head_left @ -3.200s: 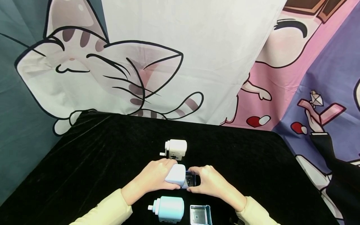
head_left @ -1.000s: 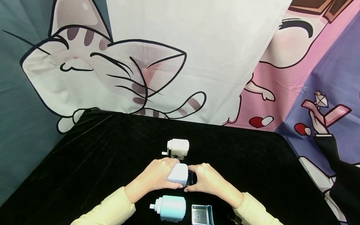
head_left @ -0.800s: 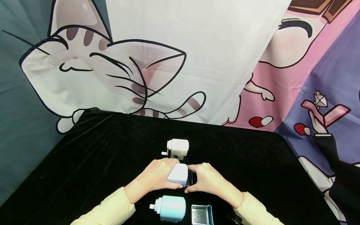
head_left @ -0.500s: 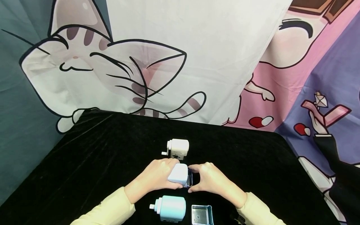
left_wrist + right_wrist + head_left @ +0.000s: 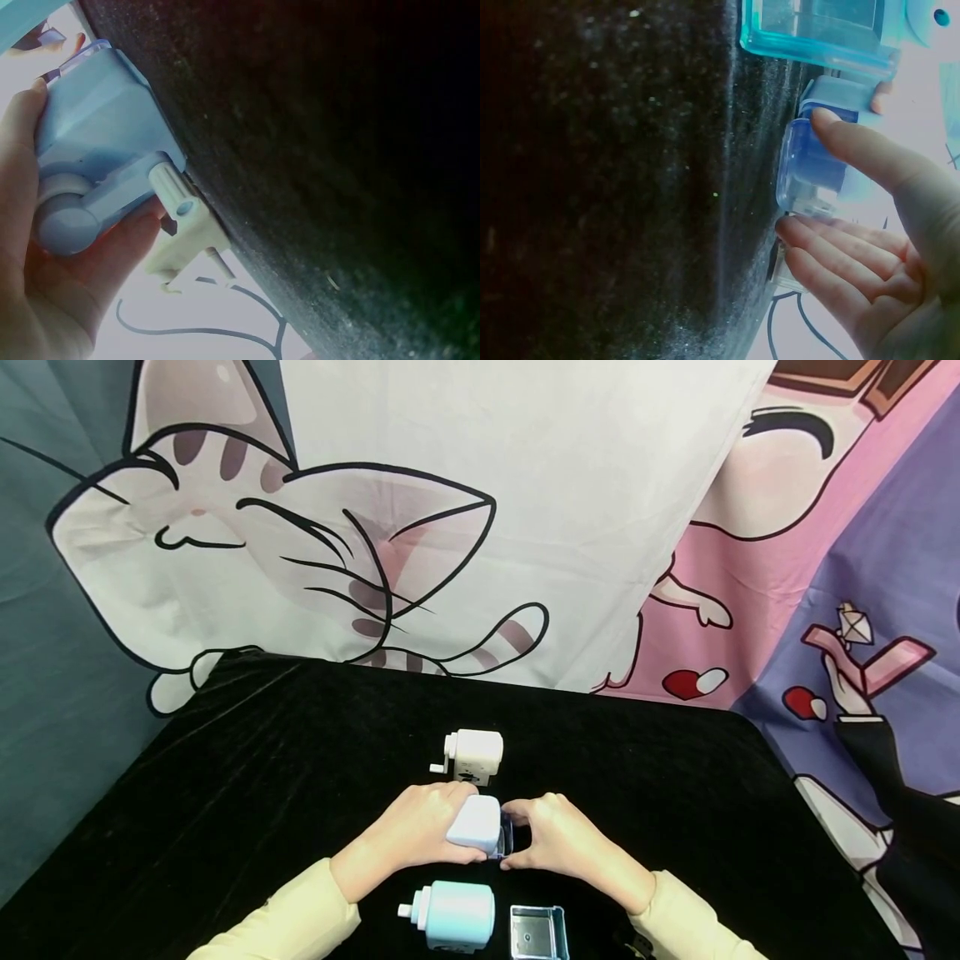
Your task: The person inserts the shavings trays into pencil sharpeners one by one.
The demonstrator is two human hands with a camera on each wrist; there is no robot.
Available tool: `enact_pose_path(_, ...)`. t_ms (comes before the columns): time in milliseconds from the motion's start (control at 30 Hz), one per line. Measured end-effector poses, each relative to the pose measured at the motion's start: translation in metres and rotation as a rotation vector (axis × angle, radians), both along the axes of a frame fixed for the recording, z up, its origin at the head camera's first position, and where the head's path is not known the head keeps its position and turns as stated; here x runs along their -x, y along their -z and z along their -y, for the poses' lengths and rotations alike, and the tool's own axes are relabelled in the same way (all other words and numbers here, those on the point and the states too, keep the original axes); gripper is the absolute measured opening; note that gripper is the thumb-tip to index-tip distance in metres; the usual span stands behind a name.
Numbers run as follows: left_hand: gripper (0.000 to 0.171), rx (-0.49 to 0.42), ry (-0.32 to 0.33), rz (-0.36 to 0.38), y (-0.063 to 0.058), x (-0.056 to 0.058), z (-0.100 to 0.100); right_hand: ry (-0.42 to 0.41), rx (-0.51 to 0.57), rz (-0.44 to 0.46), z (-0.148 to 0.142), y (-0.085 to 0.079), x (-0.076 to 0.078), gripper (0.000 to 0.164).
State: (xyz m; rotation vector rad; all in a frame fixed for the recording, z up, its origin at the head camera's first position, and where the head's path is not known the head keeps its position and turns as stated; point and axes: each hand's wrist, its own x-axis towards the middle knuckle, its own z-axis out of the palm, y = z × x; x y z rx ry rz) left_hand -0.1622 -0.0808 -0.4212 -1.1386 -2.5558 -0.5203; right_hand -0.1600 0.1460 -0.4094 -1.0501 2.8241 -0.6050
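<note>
A pale lavender-blue crank pencil sharpener [image 5: 476,823] lies between both hands on the black cloth. My left hand [image 5: 420,827] grips its body, fingers behind and thumb in front; the crank shows under the palm in the left wrist view. At the sharpener's right end sits a clear blue shavings drawer [image 5: 810,163], which sticks out a little. Thumb and fingertips of my right hand [image 5: 558,839] pinch that drawer's front and back sides. Nearer me lies a turquoise pencil sharpener [image 5: 457,916], with a clear turquoise-edged drawer [image 5: 537,932] apart at its right.
Just behind the left hand stands a white crank pencil sharpener [image 5: 478,753]. Black velvet-like cloth [image 5: 660,793] covers the table. A printed cartoon curtain [image 5: 570,527] hangs along the back edge. Something small and dark [image 5: 637,943] lies by the right sleeve, too unclear to name.
The clear blue drawer stuck out further about three seconds ago and has gone leftward into the sharpener. The right hand followed it, then shifted slightly right. The left hand keeps its grip.
</note>
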Motion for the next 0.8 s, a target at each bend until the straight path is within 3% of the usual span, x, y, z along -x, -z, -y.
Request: enact_pose_path(800,0.062,-0.002,0.006,0.025,-0.0002,-0.0001,0.0000,-0.023,-0.052,-0.048,0.0084,-0.0028,0.0025,0.055)
